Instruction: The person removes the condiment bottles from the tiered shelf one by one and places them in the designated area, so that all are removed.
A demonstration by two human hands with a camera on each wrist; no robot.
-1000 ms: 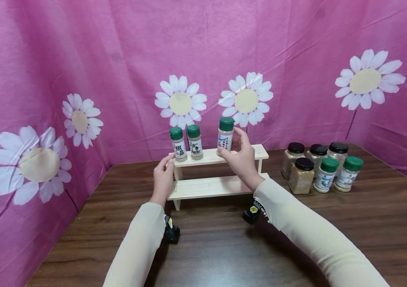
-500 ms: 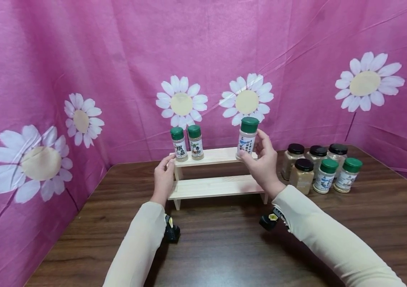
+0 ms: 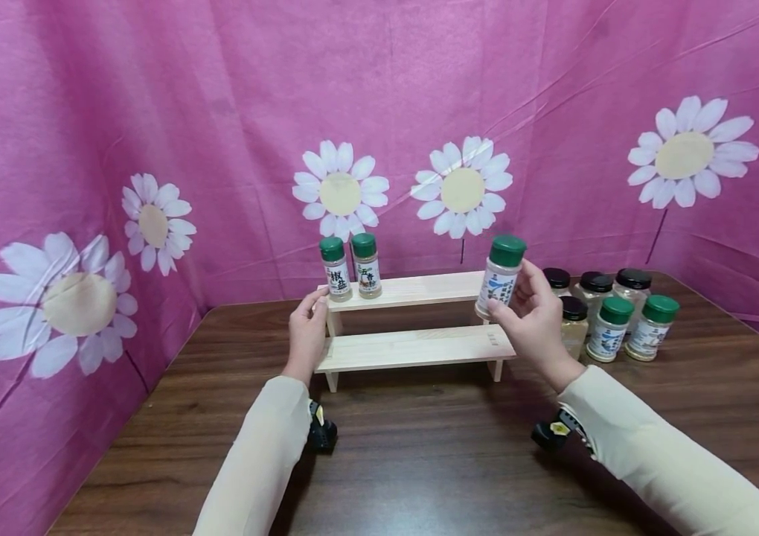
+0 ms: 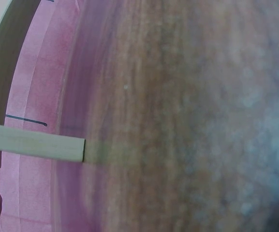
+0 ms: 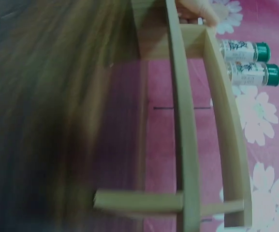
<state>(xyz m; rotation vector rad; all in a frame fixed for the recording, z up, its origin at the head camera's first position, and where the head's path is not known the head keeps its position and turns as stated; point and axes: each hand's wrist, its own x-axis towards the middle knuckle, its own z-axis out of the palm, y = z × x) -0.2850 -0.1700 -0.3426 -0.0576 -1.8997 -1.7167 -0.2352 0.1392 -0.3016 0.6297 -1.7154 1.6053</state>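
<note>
Pink daisy-printed cloth [image 3: 379, 89] backs the wooden table [image 3: 393, 454]. Right of centre, my right hand [image 3: 535, 320] pinches a green-capped seasoning jar [image 3: 501, 274], cap up, axis leaning right, by the upper right edge of the two-tier rack [image 3: 413, 350], shelf room leftward; my left hand [image 3: 306, 329] grips its left end. Black-lidded jars [image 3: 575, 335] at right hold powder.

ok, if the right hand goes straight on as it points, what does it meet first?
Likely the top shelf, right end: the jar in the right hand overlaps it in the head view and would lead. Depth unclear; if it clears, the curtain comes next.
</note>
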